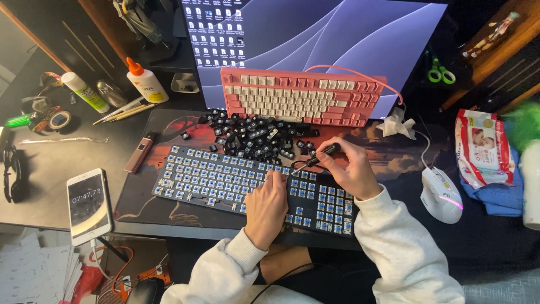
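Note:
A dark keyboard (214,180) with its keycaps off shows rows of blue switches on the desk mat. My left hand (265,207) lies flat on its middle, pressing it down. My right hand (351,169) grips a black-handled screwdriver (316,159), its thin tip pointing down-left at the keyboard just beside my left fingertips. A heap of loose black keycaps (256,138) lies behind the keyboard. A pink and white keyboard (298,97) leans against the monitor (315,34) at the back.
A phone (87,202) lies at the left desk edge, a white mouse (441,194) at the right. Glue bottles (145,81), pens, tape rolls and a slim lighter-like stick (140,152) sit left. A wipes packet (482,147) and blue cloth lie far right.

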